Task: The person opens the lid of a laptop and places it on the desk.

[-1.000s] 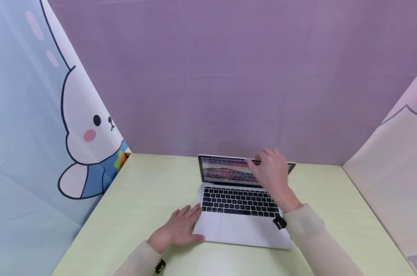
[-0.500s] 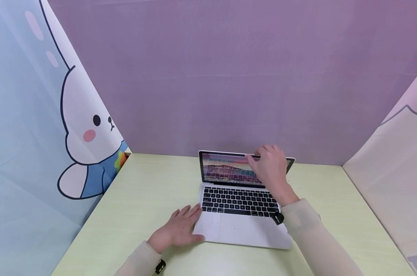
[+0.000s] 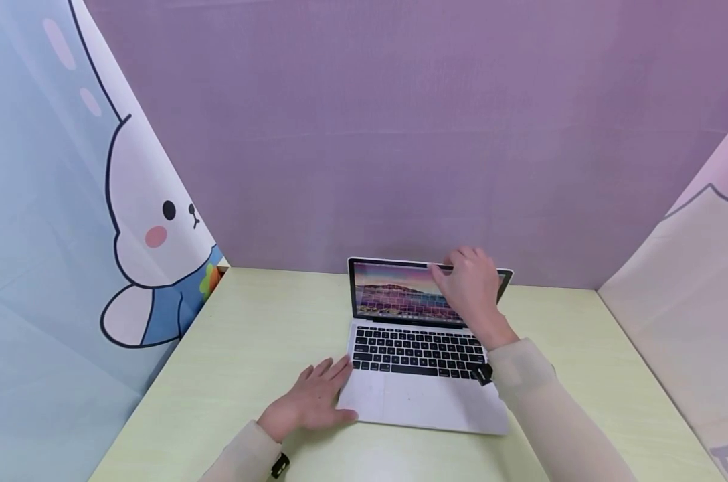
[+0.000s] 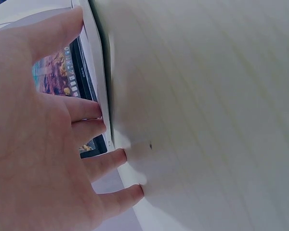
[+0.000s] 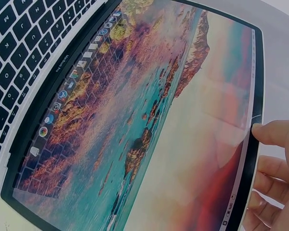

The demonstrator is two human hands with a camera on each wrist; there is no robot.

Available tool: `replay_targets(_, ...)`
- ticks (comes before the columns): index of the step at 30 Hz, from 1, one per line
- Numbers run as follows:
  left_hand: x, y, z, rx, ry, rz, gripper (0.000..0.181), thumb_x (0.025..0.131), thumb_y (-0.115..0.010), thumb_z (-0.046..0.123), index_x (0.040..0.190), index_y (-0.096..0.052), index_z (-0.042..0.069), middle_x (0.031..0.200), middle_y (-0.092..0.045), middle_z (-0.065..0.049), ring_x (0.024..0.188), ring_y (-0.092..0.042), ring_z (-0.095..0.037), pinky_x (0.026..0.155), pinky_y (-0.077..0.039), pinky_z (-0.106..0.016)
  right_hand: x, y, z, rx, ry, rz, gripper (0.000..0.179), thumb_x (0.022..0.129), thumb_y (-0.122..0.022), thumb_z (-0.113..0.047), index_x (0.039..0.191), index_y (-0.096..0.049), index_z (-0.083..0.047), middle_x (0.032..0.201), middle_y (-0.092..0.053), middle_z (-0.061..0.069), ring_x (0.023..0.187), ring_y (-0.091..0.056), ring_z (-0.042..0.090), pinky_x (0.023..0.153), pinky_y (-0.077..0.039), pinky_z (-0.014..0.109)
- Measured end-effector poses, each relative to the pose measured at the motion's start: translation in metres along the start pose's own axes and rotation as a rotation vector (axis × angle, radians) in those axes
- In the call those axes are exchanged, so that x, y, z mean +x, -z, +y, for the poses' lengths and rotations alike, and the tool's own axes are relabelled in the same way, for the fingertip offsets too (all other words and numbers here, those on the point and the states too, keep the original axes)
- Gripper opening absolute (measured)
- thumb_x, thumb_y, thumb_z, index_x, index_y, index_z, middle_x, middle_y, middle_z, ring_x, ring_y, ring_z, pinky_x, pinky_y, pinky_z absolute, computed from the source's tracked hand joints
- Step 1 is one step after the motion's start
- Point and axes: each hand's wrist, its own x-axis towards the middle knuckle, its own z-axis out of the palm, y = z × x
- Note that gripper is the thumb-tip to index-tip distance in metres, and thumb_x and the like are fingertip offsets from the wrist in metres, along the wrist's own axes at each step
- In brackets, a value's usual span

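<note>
A silver laptop (image 3: 424, 402) with black keys lies on the table, its lid raised and its screen (image 3: 394, 291) lit with a coastal landscape. My right hand (image 3: 472, 284) pinches the lid's top edge right of its middle, thumb on the dark bezel (image 5: 256, 115) and fingers behind the lid. It covers part of the screen in the head view. My left hand (image 3: 316, 398) rests at the base's left edge with fingers spread and fairly straight. In the left wrist view its thumb and fingertips (image 4: 118, 156) lie along that edge and on the table.
The pale yellow-green table (image 3: 267, 314) extends to both sides of the laptop. A purple cloth backdrop (image 3: 400, 134) hangs close behind the lid. A blue panel with a cartoon rabbit (image 3: 153, 201) stands at left, a pale panel (image 3: 695, 301) at right.
The lid has tilted further up and back, and more of the screen shows. My right hand has risen with its top edge. The left hand and the laptop base have stayed in place.
</note>
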Motion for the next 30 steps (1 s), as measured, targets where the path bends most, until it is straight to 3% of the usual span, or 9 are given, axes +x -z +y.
replay_targets(30,-0.001,0.003,0.001,-0.015,0.019,-0.024,0.093,0.092,-0.059,0.066,0.159,-0.034,0.007,0.167,-0.025,-0.008,0.150,-0.026,-0.041,0.116,-0.023,-0.066,0.017,-0.012,0.007,-0.013,-0.040,-0.067,0.032,0.091,-0.077,-0.035,0.087,-0.076,-0.003,0.090,-0.072,0.013,0.087,-0.062,0.034,0.077,-0.051,0.051)
